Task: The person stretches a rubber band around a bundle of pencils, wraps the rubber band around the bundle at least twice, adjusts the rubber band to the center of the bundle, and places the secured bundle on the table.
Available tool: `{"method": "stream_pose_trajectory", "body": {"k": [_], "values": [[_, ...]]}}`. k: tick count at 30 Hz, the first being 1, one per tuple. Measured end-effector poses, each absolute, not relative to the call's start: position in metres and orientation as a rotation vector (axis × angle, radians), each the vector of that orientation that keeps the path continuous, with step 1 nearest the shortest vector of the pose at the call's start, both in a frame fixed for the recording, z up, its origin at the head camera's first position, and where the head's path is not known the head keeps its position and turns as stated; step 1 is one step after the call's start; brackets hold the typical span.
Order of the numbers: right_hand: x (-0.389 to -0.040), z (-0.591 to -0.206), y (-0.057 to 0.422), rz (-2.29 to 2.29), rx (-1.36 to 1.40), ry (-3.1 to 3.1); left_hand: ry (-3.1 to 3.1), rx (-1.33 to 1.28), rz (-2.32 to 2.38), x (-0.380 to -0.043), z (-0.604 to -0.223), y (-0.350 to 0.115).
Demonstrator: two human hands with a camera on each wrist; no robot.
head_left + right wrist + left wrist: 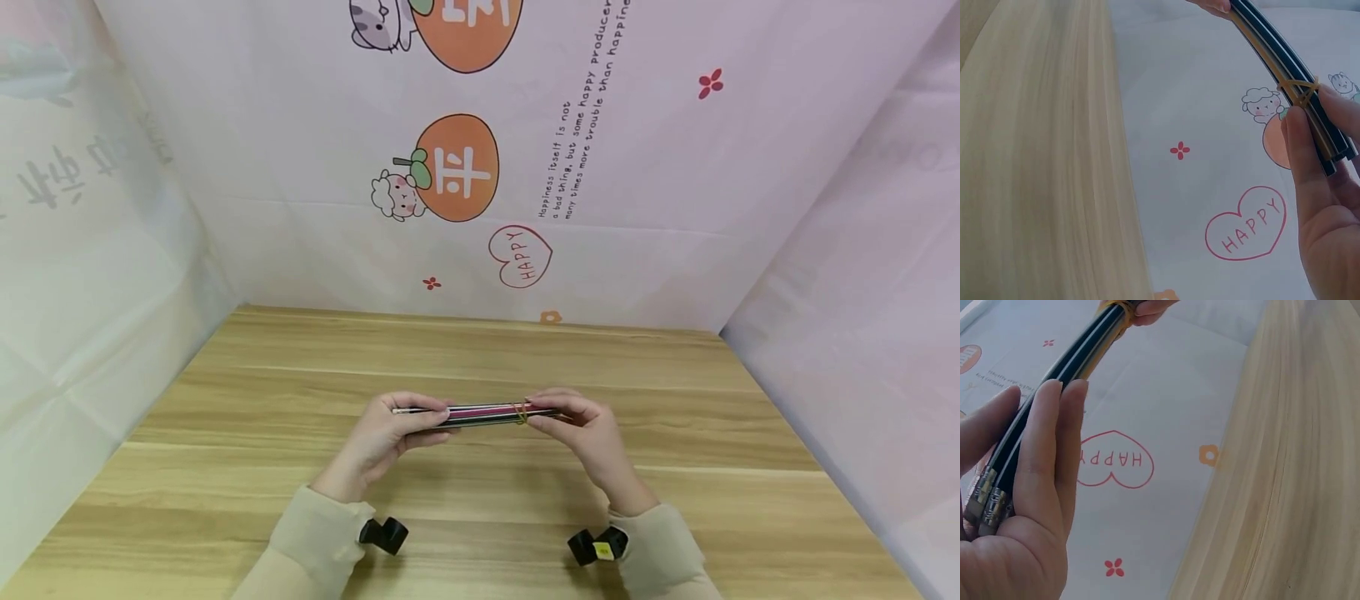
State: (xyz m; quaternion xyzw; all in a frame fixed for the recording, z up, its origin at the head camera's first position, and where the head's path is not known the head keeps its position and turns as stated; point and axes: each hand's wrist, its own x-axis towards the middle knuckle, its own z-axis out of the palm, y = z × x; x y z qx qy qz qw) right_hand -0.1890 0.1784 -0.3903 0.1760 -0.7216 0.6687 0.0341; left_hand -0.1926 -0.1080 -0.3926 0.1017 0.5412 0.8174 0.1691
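Observation:
A bundle of pencils [483, 413], dark ones with a pink one among them, is held level above the table by both hands. My left hand [384, 437] grips its left end; the left wrist view shows metal ferrules with erasers [992, 509] at that end, close to the palm. Thumb and fingers of my right hand [596, 435] pinch the other end, beside a yellow rubber band [521, 412]. In the right wrist view the rubber band [1300, 91] wraps round the pencils and crosses over itself near the fingertips. Part of each end is hidden by the fingers.
Beneath the hands lies a wood-grain table [480, 517]. A white printed cloth [637, 275] hangs behind it, with more cloth along the left and right sides. Black wrist cameras [386, 535] sit on both cuffs, just above the table.

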Motion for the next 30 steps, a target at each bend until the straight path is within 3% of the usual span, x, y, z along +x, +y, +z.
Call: {"method": "stream_pose_trajectory", "body": {"k": [17, 30], "values": [[-0.186, -0.392, 0.172, 1.911, 0.859, -2.29, 1.591, 0.284, 2.277, -0.187, -0.397, -0.089], [-0.187, -0.387, 0.181, 1.803, 0.78, -2.388, 1.643, 0.269, 2.287, -0.188, -0.391, -0.094]]}}
